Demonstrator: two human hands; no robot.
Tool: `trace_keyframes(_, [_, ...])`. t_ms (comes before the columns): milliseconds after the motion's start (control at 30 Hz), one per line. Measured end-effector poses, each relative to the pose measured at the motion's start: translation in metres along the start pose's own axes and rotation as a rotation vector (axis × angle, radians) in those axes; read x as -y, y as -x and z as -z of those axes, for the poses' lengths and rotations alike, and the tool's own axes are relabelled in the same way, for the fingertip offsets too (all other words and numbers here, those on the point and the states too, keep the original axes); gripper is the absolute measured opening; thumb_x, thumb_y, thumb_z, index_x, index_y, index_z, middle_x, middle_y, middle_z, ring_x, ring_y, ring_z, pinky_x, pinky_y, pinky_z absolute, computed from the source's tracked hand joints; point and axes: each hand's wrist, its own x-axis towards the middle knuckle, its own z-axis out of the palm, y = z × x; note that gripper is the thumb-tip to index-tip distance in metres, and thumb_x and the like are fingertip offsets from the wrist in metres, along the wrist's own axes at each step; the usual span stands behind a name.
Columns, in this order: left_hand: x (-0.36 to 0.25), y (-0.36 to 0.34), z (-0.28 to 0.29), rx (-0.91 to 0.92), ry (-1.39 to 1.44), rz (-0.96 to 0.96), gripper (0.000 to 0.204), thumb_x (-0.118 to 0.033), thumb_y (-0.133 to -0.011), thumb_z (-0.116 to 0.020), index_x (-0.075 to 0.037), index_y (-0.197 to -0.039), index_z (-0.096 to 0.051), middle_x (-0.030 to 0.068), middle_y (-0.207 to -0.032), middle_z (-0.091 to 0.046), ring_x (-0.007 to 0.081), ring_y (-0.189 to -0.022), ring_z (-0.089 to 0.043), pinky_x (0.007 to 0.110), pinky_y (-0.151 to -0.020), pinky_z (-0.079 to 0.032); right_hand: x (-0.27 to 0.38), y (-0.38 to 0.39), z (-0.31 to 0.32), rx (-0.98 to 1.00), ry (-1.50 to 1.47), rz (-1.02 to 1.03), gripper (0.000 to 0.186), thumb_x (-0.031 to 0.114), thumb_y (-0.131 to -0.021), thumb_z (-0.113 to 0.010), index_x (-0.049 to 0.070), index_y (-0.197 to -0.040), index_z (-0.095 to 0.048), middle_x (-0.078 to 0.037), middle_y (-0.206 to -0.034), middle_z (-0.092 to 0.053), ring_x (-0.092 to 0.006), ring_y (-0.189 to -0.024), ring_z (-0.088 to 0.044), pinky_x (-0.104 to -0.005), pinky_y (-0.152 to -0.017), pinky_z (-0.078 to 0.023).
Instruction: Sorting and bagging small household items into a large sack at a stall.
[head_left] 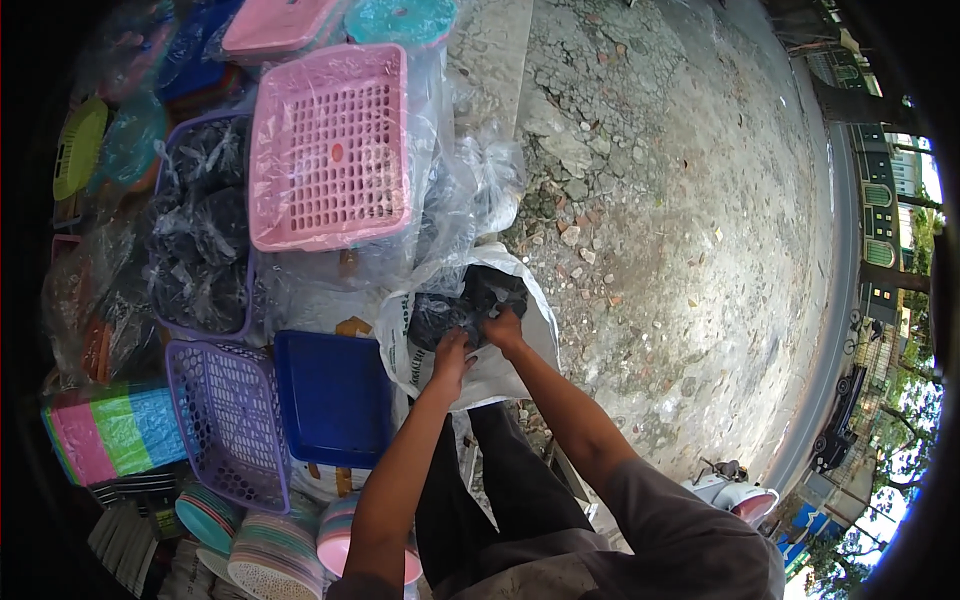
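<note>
An open white woven sack [535, 355] with printing on it holds dark, crinkly plastic bundles [485, 290]. My left hand [450, 355] reaches into the sack's near side, fingers curled onto the left part of the dark bundles. My right hand [501, 330] is a little higher and to its right, closed on the right part of the dark bundles. Some fingertips of both hands are hidden in the folds of plastic. My legs show beneath the sack.
Left of the sack are stacked pink baskets [330, 150], a purple tub [200, 210] of dark bundles, a purple basket [220, 420], a blue tray [335, 395] and stacked bowls [270, 555]. Cracked concrete ground [680, 250] stretches right toward a street with parked vehicles [840, 415].
</note>
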Motion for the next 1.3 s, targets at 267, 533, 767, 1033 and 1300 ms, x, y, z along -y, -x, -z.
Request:
trace_keyframes(267, [0.047, -0.124, 0.033, -0.14, -0.248, 0.156, 0.04, -0.03, -0.093, -0.048, -0.009, -0.127, -0.049, 0.0078, -0.121, -0.053, 0.0222, -0.103, -0.055, 0.037, -0.085, -0.05, -0.009, -0.037, -0.001, 0.019, 0.229, -0.015, 0.081, 0.026, -0.068, -0.071, -0.006, -0.132, -0.034, -0.034, -0.124, -0.046, -0.0468, -0.114, -0.052, -0.0483, -0.096, -0.046])
trace_keyframes(533, [0.078, -0.156, 0.0, -0.039, -0.472, 0.2, 0.04, -0.035, -0.094, -0.045, -0.017, -0.13, -0.049, 0.0048, -0.126, -0.051, 0.021, -0.11, -0.052, 0.04, -0.087, -0.049, -0.096, -0.058, -0.018, -0.045, 0.37, 0.423, 0.056, 0.032, -0.079, -0.071, 0.0, -0.121, -0.053, -0.027, -0.109, -0.062, -0.0397, -0.103, -0.061, -0.0457, -0.086, -0.049])
trace_keyframes(767, [0.088, -0.121, 0.028, -0.181, -0.199, 0.209, 0.043, -0.036, -0.089, -0.05, -0.016, -0.128, -0.05, 0.0054, -0.122, -0.051, 0.0225, -0.102, -0.051, 0.042, -0.082, -0.049, -0.047, -0.015, 0.006, 0.123, 0.419, 0.405, 0.06, 0.039, -0.077, -0.064, 0.006, -0.126, -0.054, -0.026, -0.109, -0.062, -0.0474, -0.1, -0.055, -0.0517, -0.088, -0.049])
trace_keyframes(1033, [0.028, -0.014, 0.04, -0.261, 0.202, 0.169, 0.053, -0.04, -0.09, -0.052, -0.01, -0.134, -0.046, 0.0095, -0.14, -0.041, 0.0332, -0.126, -0.042, 0.049, -0.101, -0.041, 0.02, 0.077, 0.07, 0.273, -0.133, 0.382, 0.04, 0.035, -0.08, -0.064, 0.001, -0.101, -0.062, -0.024, -0.091, -0.064, -0.0386, -0.088, -0.062, -0.0445, -0.077, -0.047])
trace_keyframes(1300, [-0.015, 0.172, 0.045, 0.394, 0.499, 0.013, 0.045, -0.035, -0.098, -0.034, -0.008, -0.132, -0.047, 0.0139, -0.131, -0.055, 0.0316, -0.12, -0.053, 0.052, -0.099, -0.042, 0.09, 0.176, 0.171, 0.756, -0.639, 0.397, 0.009, 0.011, -0.087, -0.054, 0.005, -0.093, -0.054, 0.005, -0.082, -0.048, -0.0067, -0.077, -0.043, -0.0241, -0.068, -0.037])
